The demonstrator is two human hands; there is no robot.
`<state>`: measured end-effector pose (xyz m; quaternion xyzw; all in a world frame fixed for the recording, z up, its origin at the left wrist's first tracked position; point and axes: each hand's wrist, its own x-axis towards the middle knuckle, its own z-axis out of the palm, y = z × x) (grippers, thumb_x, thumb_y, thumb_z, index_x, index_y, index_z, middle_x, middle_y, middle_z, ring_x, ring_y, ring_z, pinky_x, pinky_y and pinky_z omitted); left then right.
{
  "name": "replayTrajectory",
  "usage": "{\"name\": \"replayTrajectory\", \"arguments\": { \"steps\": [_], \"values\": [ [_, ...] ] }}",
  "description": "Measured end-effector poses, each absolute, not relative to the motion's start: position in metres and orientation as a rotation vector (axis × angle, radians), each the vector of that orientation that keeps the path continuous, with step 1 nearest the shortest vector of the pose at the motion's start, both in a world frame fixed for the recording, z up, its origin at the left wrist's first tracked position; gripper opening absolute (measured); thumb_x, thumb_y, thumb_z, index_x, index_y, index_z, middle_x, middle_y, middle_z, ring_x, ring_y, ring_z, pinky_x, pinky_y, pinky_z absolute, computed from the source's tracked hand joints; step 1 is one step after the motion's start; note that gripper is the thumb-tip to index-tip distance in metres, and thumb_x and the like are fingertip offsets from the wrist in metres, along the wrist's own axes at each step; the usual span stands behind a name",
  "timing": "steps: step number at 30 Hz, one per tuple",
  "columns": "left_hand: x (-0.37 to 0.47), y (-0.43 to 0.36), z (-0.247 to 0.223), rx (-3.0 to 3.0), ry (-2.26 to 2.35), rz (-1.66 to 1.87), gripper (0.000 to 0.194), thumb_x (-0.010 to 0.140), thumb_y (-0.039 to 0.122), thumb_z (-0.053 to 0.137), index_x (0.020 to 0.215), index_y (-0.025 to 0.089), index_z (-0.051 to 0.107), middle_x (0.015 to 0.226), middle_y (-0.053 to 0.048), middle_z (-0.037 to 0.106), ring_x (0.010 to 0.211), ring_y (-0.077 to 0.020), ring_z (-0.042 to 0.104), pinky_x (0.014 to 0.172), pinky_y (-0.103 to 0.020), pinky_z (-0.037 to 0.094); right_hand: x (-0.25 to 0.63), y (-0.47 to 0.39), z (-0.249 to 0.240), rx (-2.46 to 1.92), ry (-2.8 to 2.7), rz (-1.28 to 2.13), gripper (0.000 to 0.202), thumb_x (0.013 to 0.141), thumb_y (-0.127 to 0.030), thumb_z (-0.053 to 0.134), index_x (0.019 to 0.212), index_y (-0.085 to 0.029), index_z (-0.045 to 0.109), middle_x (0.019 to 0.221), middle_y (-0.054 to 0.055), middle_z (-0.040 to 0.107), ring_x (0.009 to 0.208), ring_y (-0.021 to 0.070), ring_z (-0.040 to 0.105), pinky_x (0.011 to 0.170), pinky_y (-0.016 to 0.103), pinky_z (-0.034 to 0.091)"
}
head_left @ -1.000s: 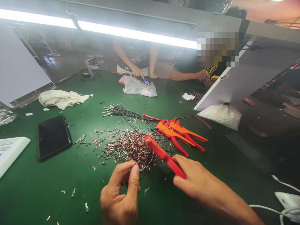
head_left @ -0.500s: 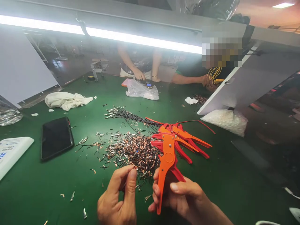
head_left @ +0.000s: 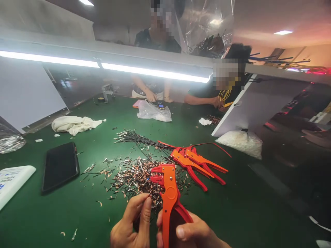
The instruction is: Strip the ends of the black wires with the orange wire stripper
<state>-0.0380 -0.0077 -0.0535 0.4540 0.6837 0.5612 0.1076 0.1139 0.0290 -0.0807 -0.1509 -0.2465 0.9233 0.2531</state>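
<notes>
In the head view, the person's left hand [head_left: 133, 220] is right there at the near side of the green table [head_left: 258, 210], thumb and forefinger pinched tight at the tips on a thin dark wire [head_left: 149, 195], most of it hidden. Just beside it the right hand [head_left: 192, 230] has its fingers curled around the handles of an orange-and-red wire stripper [head_left: 170, 193], held upright, its red jaws a little apart and pointing left. Behind the tool's head, a heap of wire clippings [head_left: 131, 177] glints with copper and black. Past that lies a bundle of black wires [head_left: 136, 136], pale-tipped at the left, its other end by two more strippers [head_left: 184, 161] that lie side by side. A black phone [head_left: 60, 167] rests well to the left, near a crumpled white cloth [head_left: 74, 124]. Across the table, one co-worker's hand [head_left: 151, 96] is by a small keypad device [head_left: 160, 105] on a plastic bag [head_left: 155, 113]; another person holds yellow wires [head_left: 224, 96].
</notes>
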Motion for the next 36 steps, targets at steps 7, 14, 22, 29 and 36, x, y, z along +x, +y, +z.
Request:
{"name": "replayTrajectory", "arguments": {
  "steps": [7, 14, 22, 29, 36],
  "values": [
    [-0.037, -0.006, -0.055, 1.365, 1.960, 1.703, 0.029, 0.088, 0.053, 0.059, 0.085, 0.026, 0.071, 0.068, 0.004, 0.075, 0.051, -0.0106, 0.069, 0.049, -0.015, 0.050, 0.113, 0.031, -0.087, -0.456, -0.707, 2.533, 0.045, 0.062, -0.023, 0.075, 0.103, -0.009, 0.065, 0.085, 0.010, 0.073, 0.071, 0.0179, 0.066, 0.075, 0.032, 0.044],
    [-0.036, -0.007, -0.055, 1.377, 1.941, 1.713, 0.022, 0.088, 0.048, 0.063, 0.087, 0.028, 0.071, 0.071, 0.006, 0.076, 0.055, -0.0089, 0.070, 0.054, -0.012, 0.050, 0.112, 0.029, -0.089, -0.420, -0.653, 2.508, 0.045, 0.063, -0.023, 0.071, 0.105, -0.009, 0.064, 0.079, 0.010, 0.072, 0.068, 0.0186, 0.066, 0.075, 0.034, 0.046],
    [-0.037, -0.007, -0.060, 1.367, 1.922, 1.707, 0.025, 0.088, 0.050, 0.062, 0.087, 0.026, 0.071, 0.071, 0.005, 0.076, 0.055, -0.0099, 0.070, 0.054, -0.014, 0.051, 0.110, 0.027, -0.089, -0.428, -0.619, 2.546, 0.044, 0.061, -0.021, 0.069, 0.102, -0.006, 0.067, 0.085, 0.011, 0.074, 0.073, 0.0168, 0.068, 0.072, 0.027, 0.045],
    [-0.040, -0.008, -0.060, 1.382, 2.001, 1.687, 0.015, 0.086, 0.041, 0.064, 0.088, 0.028, 0.071, 0.072, 0.008, 0.075, 0.055, -0.0081, 0.069, 0.054, -0.014, 0.050, 0.113, 0.027, -0.076, -0.406, -0.670, 2.575, 0.044, 0.063, -0.022, 0.069, 0.104, -0.006, 0.067, 0.084, 0.010, 0.074, 0.070, 0.0145, 0.065, 0.072, 0.026, 0.045],
    [-0.038, -0.007, -0.055, 1.328, 2.050, 1.784, 0.012, 0.082, 0.038, 0.068, 0.085, 0.027, 0.073, 0.076, 0.006, 0.074, 0.055, -0.0085, 0.064, 0.065, -0.018, 0.054, 0.116, 0.025, -0.072, -0.323, -0.546, 2.610, 0.045, 0.064, -0.027, 0.066, 0.103, -0.004, 0.064, 0.084, 0.013, 0.071, 0.067, 0.0155, 0.062, 0.074, 0.029, 0.045]
  ]
}}
